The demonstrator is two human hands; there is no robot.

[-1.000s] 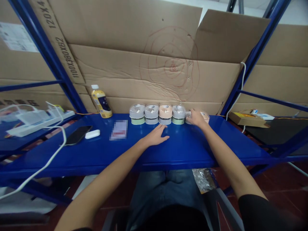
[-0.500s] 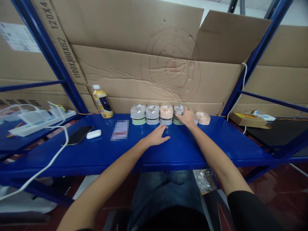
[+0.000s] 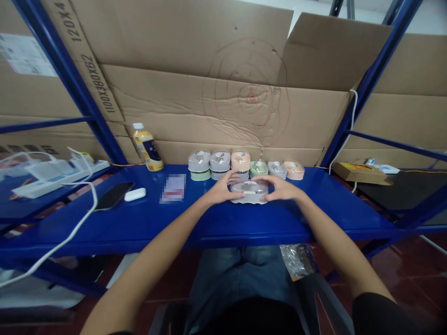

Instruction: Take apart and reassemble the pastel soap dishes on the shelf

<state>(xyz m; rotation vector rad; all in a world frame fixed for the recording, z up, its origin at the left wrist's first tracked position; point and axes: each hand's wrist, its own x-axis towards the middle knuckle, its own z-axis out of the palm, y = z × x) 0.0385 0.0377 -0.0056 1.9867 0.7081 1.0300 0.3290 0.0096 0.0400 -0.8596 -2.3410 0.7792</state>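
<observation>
Since the earlier view, the grey plastic box [image 3: 249, 192] has left the green box [image 3: 259, 169] and sits on the blue counter [image 3: 139, 223]. My left hand [image 3: 222, 189] and right hand [image 3: 282, 187], half open, hold its ends; it seems light, stiff, slippery, best taken there.

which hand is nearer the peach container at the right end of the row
Right. The right hand is just in front of the peach container and to its left, not touching it. The left hand is farther left, beyond the grey container both hands are on.
</observation>
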